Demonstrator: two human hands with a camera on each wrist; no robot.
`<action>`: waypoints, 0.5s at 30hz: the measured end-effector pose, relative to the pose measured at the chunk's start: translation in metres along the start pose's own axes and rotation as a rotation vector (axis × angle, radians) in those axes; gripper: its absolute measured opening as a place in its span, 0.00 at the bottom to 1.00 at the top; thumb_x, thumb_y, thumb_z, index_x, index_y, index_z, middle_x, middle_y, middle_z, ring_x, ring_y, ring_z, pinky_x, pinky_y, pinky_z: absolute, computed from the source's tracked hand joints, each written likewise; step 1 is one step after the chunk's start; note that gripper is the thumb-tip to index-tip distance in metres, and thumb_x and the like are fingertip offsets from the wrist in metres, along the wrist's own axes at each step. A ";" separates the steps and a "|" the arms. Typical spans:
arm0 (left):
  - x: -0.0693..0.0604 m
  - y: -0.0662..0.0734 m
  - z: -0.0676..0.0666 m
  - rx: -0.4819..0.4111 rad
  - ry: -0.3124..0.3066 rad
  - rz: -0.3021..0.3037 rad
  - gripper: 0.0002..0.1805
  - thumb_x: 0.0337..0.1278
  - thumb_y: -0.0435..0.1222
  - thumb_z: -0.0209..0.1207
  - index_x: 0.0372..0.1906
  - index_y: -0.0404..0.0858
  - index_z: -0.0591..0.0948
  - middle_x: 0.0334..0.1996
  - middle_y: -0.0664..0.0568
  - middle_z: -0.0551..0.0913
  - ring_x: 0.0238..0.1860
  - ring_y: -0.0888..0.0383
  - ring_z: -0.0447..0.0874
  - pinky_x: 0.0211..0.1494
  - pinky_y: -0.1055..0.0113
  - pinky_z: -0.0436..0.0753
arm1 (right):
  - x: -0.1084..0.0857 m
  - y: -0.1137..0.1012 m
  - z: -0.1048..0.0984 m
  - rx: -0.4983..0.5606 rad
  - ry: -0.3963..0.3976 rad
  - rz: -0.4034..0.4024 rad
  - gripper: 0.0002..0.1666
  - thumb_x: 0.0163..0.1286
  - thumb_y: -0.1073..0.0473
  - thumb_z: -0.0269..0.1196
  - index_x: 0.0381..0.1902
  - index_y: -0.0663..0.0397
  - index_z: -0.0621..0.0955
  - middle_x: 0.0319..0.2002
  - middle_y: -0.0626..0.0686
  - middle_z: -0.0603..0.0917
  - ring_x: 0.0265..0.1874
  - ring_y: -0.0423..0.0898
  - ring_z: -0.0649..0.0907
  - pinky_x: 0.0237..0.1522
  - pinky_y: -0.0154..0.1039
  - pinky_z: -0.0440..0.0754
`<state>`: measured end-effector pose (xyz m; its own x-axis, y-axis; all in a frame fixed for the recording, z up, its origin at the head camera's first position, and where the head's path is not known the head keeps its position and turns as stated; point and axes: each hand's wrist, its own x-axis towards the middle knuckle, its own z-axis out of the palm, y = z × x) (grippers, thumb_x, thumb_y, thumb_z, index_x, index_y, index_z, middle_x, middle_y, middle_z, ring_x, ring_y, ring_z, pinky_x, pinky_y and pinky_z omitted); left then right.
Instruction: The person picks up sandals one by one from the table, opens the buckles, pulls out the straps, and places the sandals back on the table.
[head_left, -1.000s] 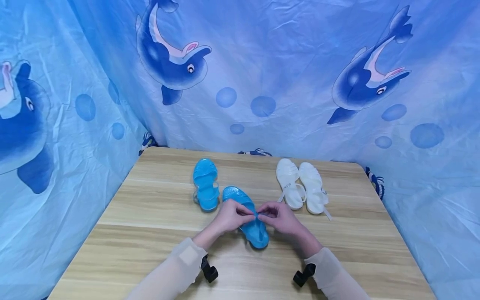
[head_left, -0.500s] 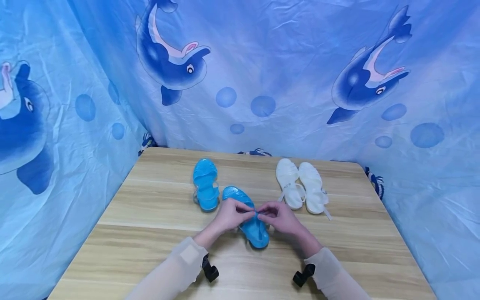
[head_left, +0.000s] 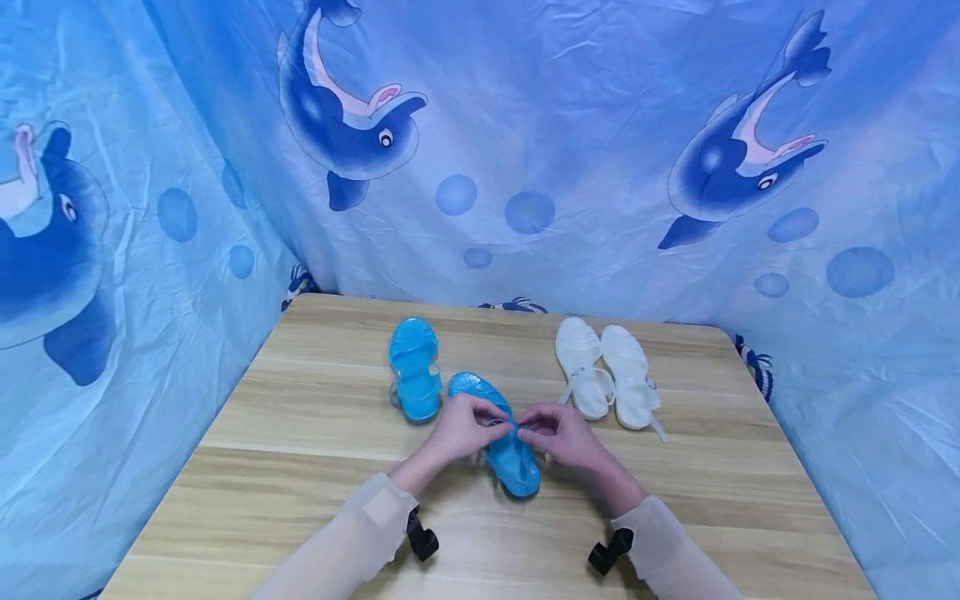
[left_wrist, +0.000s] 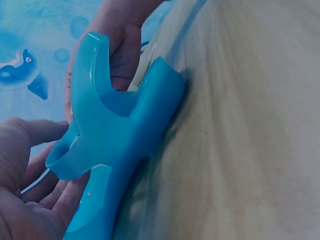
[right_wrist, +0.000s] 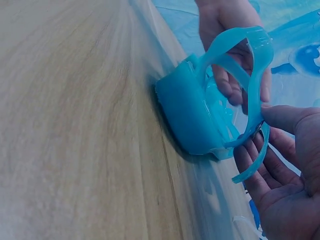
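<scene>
In the head view, a blue jelly sandal (head_left: pixel 517 471) lies slanted on the table, toe pointing away, under both hands. My left hand (head_left: pixel 461 432) holds the strap on the sandal's left side, thumb above and fingers below a blue loop (left_wrist: pixel 64 162) in the left wrist view. From the other side, my right hand (head_left: pixel 564 433) pinches the ankle strap by its small buckle (right_wrist: pixel 259 127). A strap end (right_wrist: pixel 250 170) curves down past the right fingers. The sandal's middle is partly hidden by the hands.
A second blue sandal (head_left: pixel 415 371) lies to the far left. Two white sandals (head_left: pixel 585 371) (head_left: pixel 628 375) sit side by side at the back right, straps loose. Behind the wooden table (head_left: pixel 315 400) hangs a blue dolphin-print curtain (head_left: pixel 495 125).
The head view has shifted slightly. Both hands stay at the sandal's strap; the left thumb and index finger stand a little further apart, showing a bit of strap between them.
</scene>
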<state>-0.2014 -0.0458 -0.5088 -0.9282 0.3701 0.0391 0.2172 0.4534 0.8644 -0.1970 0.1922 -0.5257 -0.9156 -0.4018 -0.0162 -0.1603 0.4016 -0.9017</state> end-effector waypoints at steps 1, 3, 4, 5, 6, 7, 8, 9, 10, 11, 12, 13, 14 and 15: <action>0.002 0.001 0.001 0.001 -0.008 0.002 0.08 0.63 0.43 0.74 0.42 0.45 0.94 0.38 0.56 0.93 0.30 0.66 0.83 0.33 0.73 0.82 | 0.000 0.000 0.000 0.005 -0.001 -0.003 0.13 0.75 0.56 0.70 0.52 0.55 0.88 0.50 0.57 0.91 0.46 0.45 0.89 0.48 0.31 0.88; 0.005 0.002 0.002 0.000 -0.026 0.016 0.07 0.64 0.43 0.73 0.42 0.45 0.94 0.39 0.56 0.93 0.32 0.66 0.83 0.34 0.73 0.82 | 0.000 0.000 0.001 0.017 -0.002 -0.004 0.13 0.75 0.57 0.70 0.53 0.56 0.88 0.50 0.58 0.91 0.47 0.46 0.89 0.48 0.31 0.88; 0.006 0.002 0.002 0.002 -0.036 0.019 0.07 0.64 0.42 0.73 0.42 0.45 0.94 0.38 0.56 0.93 0.32 0.66 0.83 0.35 0.73 0.81 | 0.000 0.000 0.001 0.024 -0.003 -0.004 0.13 0.75 0.57 0.70 0.53 0.57 0.88 0.51 0.59 0.90 0.47 0.46 0.89 0.48 0.31 0.88; 0.006 0.003 0.001 0.007 -0.045 0.024 0.06 0.65 0.42 0.73 0.41 0.45 0.94 0.38 0.56 0.93 0.33 0.66 0.82 0.35 0.73 0.81 | -0.001 0.000 0.001 0.034 -0.007 -0.005 0.13 0.75 0.58 0.69 0.53 0.57 0.88 0.51 0.59 0.90 0.47 0.46 0.89 0.48 0.31 0.88; 0.005 0.003 0.001 0.011 -0.051 0.026 0.05 0.65 0.42 0.73 0.40 0.45 0.94 0.37 0.56 0.93 0.34 0.66 0.82 0.35 0.73 0.81 | -0.001 0.000 0.001 0.039 -0.010 -0.005 0.13 0.75 0.58 0.70 0.53 0.57 0.88 0.51 0.59 0.90 0.47 0.46 0.89 0.48 0.31 0.88; 0.005 0.002 0.000 0.007 -0.052 0.027 0.05 0.65 0.41 0.73 0.39 0.45 0.94 0.37 0.55 0.94 0.34 0.66 0.83 0.36 0.73 0.81 | -0.001 0.000 0.001 0.041 -0.010 -0.006 0.13 0.75 0.58 0.70 0.53 0.58 0.88 0.50 0.60 0.90 0.46 0.46 0.89 0.48 0.31 0.88; 0.003 0.002 0.000 0.006 -0.050 0.029 0.05 0.65 0.40 0.73 0.39 0.44 0.94 0.37 0.55 0.94 0.34 0.66 0.83 0.36 0.73 0.81 | 0.000 0.000 0.001 0.045 -0.009 -0.008 0.13 0.75 0.58 0.69 0.53 0.58 0.88 0.50 0.60 0.90 0.46 0.45 0.89 0.48 0.31 0.88; 0.002 0.001 -0.001 0.003 -0.046 0.029 0.05 0.66 0.40 0.72 0.38 0.44 0.94 0.36 0.54 0.94 0.34 0.66 0.83 0.35 0.72 0.81 | 0.000 0.001 0.001 0.046 -0.007 -0.010 0.14 0.75 0.58 0.69 0.53 0.59 0.88 0.50 0.60 0.90 0.46 0.45 0.89 0.48 0.31 0.87; 0.001 0.000 -0.002 0.001 -0.040 0.025 0.05 0.66 0.40 0.72 0.38 0.44 0.94 0.36 0.54 0.94 0.34 0.65 0.84 0.35 0.72 0.82 | 0.000 0.001 0.000 0.047 -0.004 -0.012 0.14 0.75 0.58 0.70 0.53 0.59 0.88 0.50 0.60 0.90 0.46 0.45 0.89 0.49 0.31 0.87; -0.001 -0.001 -0.003 0.003 -0.033 0.018 0.05 0.65 0.40 0.72 0.38 0.44 0.94 0.36 0.55 0.94 0.35 0.65 0.83 0.36 0.72 0.81 | 0.000 0.002 0.000 0.047 -0.003 -0.013 0.14 0.75 0.59 0.70 0.53 0.60 0.88 0.50 0.60 0.90 0.46 0.45 0.89 0.49 0.30 0.87; -0.002 -0.001 -0.004 0.003 -0.027 0.016 0.04 0.65 0.40 0.72 0.38 0.45 0.94 0.36 0.56 0.94 0.35 0.65 0.83 0.36 0.72 0.81 | 0.001 0.002 0.000 0.045 -0.001 -0.014 0.14 0.75 0.59 0.70 0.53 0.60 0.88 0.51 0.61 0.90 0.46 0.45 0.89 0.49 0.30 0.87; -0.002 -0.002 -0.005 0.001 -0.020 0.012 0.04 0.65 0.40 0.72 0.38 0.45 0.94 0.36 0.56 0.94 0.36 0.65 0.84 0.37 0.72 0.82 | 0.001 0.003 -0.001 0.040 0.002 -0.013 0.14 0.75 0.59 0.70 0.53 0.60 0.88 0.51 0.61 0.90 0.46 0.45 0.89 0.49 0.30 0.87; -0.003 -0.002 -0.005 0.003 -0.015 0.009 0.04 0.65 0.41 0.72 0.38 0.46 0.94 0.36 0.57 0.94 0.36 0.65 0.84 0.38 0.72 0.82 | 0.001 0.003 -0.001 0.037 0.002 -0.013 0.14 0.75 0.59 0.70 0.53 0.60 0.88 0.51 0.61 0.90 0.47 0.45 0.89 0.49 0.30 0.87; -0.003 -0.002 -0.006 0.005 -0.008 0.010 0.04 0.65 0.41 0.73 0.38 0.46 0.94 0.37 0.57 0.94 0.37 0.65 0.84 0.39 0.72 0.82 | 0.001 0.003 -0.001 0.033 0.000 -0.012 0.14 0.75 0.59 0.70 0.53 0.60 0.88 0.51 0.61 0.90 0.47 0.46 0.90 0.49 0.30 0.87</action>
<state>-0.2008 -0.0524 -0.5078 -0.9236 0.3810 0.0434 0.2276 0.4536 0.8617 -0.1988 0.1937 -0.5276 -0.9136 -0.4065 -0.0049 -0.1594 0.3693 -0.9155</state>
